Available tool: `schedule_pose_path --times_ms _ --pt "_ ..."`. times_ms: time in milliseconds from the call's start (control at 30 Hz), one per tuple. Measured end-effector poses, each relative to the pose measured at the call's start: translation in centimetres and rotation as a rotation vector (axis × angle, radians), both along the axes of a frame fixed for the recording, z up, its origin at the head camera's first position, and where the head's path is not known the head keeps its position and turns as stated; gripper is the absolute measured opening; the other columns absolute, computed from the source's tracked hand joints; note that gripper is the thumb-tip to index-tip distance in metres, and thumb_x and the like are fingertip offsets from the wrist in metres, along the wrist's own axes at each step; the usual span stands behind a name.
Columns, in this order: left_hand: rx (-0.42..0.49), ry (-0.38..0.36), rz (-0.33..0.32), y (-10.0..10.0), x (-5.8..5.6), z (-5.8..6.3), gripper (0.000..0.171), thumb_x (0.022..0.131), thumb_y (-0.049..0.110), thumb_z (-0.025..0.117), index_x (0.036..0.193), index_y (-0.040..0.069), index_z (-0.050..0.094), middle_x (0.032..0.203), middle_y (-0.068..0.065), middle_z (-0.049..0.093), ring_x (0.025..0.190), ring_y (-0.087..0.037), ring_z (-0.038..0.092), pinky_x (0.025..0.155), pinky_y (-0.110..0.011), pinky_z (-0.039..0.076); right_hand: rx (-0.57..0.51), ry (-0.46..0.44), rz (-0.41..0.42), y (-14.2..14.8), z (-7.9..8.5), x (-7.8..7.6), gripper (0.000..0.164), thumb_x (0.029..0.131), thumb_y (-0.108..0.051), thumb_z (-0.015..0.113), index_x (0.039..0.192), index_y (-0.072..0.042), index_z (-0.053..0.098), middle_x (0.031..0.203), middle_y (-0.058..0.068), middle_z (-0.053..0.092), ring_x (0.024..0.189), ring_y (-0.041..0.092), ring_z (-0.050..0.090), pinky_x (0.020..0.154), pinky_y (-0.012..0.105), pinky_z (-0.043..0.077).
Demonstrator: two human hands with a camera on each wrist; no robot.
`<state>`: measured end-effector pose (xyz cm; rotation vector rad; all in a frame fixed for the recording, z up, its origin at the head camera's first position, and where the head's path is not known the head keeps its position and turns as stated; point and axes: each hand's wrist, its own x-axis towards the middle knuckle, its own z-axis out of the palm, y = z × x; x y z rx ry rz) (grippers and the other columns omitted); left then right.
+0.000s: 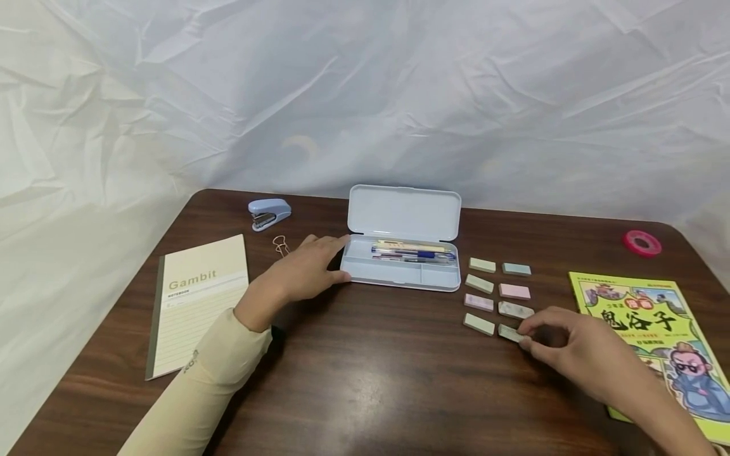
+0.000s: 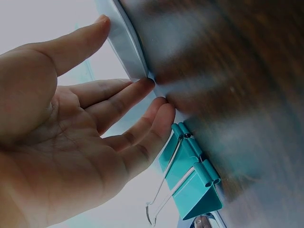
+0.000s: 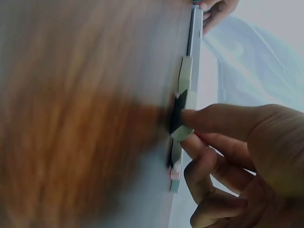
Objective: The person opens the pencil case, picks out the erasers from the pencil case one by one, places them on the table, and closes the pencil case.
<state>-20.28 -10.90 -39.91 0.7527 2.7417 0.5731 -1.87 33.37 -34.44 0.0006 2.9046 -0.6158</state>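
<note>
A light-blue pencil case (image 1: pixel 383 273) stands with its lid raised, and several pens (image 1: pixel 413 252) lie in its rear compartment. My left hand (image 1: pixel 302 269) rests against the case's left end, its fingers extended; in the left wrist view the fingertips meet the case's edge. On the right, my right hand (image 1: pixel 576 348) pinches a small greenish eraser (image 1: pixel 509 334) between thumb and fingers, at the near end of two columns of block erasers. In the right wrist view the pinched eraser (image 3: pixel 190 102) appears tilted; whether it touches the table I cannot tell.
Beyond my left hand stand a teal binder clip (image 2: pixel 192 180) and a blue stapler (image 1: pixel 269 213). A notebook (image 1: pixel 199 304) lies at left. A yellow-green comic book (image 1: pixel 621 297) is partly under my right forearm, with a red tape roll (image 1: pixel 627 240) behind it.
</note>
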Motion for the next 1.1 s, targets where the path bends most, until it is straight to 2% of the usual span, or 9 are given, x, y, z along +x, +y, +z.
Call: schedule_pose_path --times_ms 233,400,500,633,733,833,967,1033,1100 --pt "-0.012 0.0 0.003 -0.1 -0.1 0.0 0.089 0.109 0.05 0.078 0.181 0.019 0.037 0.176 -0.005 0.056 0.158 -0.031 0.053 0.134 -0.05 0.041 -0.005 0.013 -0.01 -0.6 -0.6 0.1 0.019 0.098 -0.015 0.092 0.113 -0.023 0.083 0.103 -0.005 0.077 0.068 0.008 0.048 0.06 0.028 0.036" --pt "-0.025 0.007 0.006 -0.2 -0.2 -0.2 0.088 0.11 0.051 0.076 0.181 0.02 0.036 0.176 -0.005 0.056 0.158 -0.03 0.052 0.134 -0.05 0.041 0.002 0.003 -0.015 -0.9 -0.7 -0.1 0.017 0.098 -0.017 0.092 0.113 -0.022 0.084 0.101 -0.005 0.076 0.07 0.01 0.05 0.061 0.028 0.037" --pt "-0.029 0.0 0.001 -0.2 -0.4 -0.5 0.089 0.109 0.05 0.077 0.182 0.02 0.035 0.176 -0.006 0.055 0.159 -0.031 0.052 0.134 -0.051 0.041 0.006 -0.027 0.005 -0.7 -0.1 -0.2 0.019 0.1 -0.02 0.091 0.117 -0.02 0.084 0.106 -0.002 0.079 0.073 0.011 0.053 0.06 0.029 0.039" --pt "-0.038 -0.023 -0.012 -0.2 -0.7 -0.4 0.092 0.109 0.052 0.077 0.183 0.019 0.032 0.178 -0.008 0.052 0.164 -0.033 0.049 0.138 -0.053 0.038 -0.042 0.004 0.027 -0.3 1.3 -0.9 0.021 0.104 -0.026 0.087 0.123 -0.018 0.085 0.097 0.0 0.078 0.068 0.01 0.051 0.056 0.029 0.04" --pt "-0.048 -0.048 0.002 -0.4 -0.9 0.1 0.097 0.109 0.055 0.075 0.184 0.017 0.027 0.183 -0.011 0.046 0.17 -0.034 0.044 0.141 -0.055 0.036 -0.093 0.05 0.032 -0.4 2.3 -2.7 0.027 0.112 -0.034 0.078 0.132 -0.016 0.082 0.083 -0.002 0.073 0.064 0.01 0.053 0.053 0.031 0.039" --pt "-0.043 -0.073 0.028 -0.4 -1.2 1.1 0.101 0.11 0.059 0.072 0.185 0.013 0.022 0.187 -0.015 0.038 0.174 -0.037 0.038 0.142 -0.058 0.035 -0.148 0.038 0.036 -1.0 2.9 -5.5 0.043 0.119 -0.044 0.064 0.147 -0.014 0.075 0.083 0.002 0.076 0.069 0.012 0.061 0.053 0.034 0.037" --pt "-0.01 -0.096 0.04 0.3 -1.2 3.1 0.102 0.112 0.061 0.068 0.184 0.008 0.019 0.187 -0.02 0.035 0.173 -0.041 0.038 0.141 -0.062 0.035 -0.238 -0.014 0.048 -2.2 3.1 -9.5 0.059 0.122 -0.049 0.052 0.163 -0.007 0.061 0.103 0.012 0.084 0.082 0.014 0.07 0.061 0.032 0.049" --pt "0.012 -0.11 0.039 0.8 -1.4 3.8 0.103 0.113 0.062 0.065 0.184 0.007 0.015 0.187 -0.021 0.036 0.172 -0.04 0.041 0.14 -0.061 0.036 -0.263 -0.037 0.051 -3.0 2.9 -11.1 0.064 0.123 -0.048 0.049 0.168 -0.003 0.055 0.113 0.017 0.085 0.089 0.014 0.074 0.068 0.03 0.056" --pt "0.049 -0.11 0.03 1.1 -1.9 3.9 0.106 0.113 0.061 0.066 0.184 0.005 0.012 0.186 -0.021 0.038 0.17 -0.037 0.044 0.14 -0.058 0.037 -0.291 -0.056 0.043 -3.7 2.7 -12.5 0.067 0.124 -0.046 0.047 0.172 0.001 0.047 0.118 0.021 0.084 0.087 0.015 0.073 0.069 0.03 0.057"
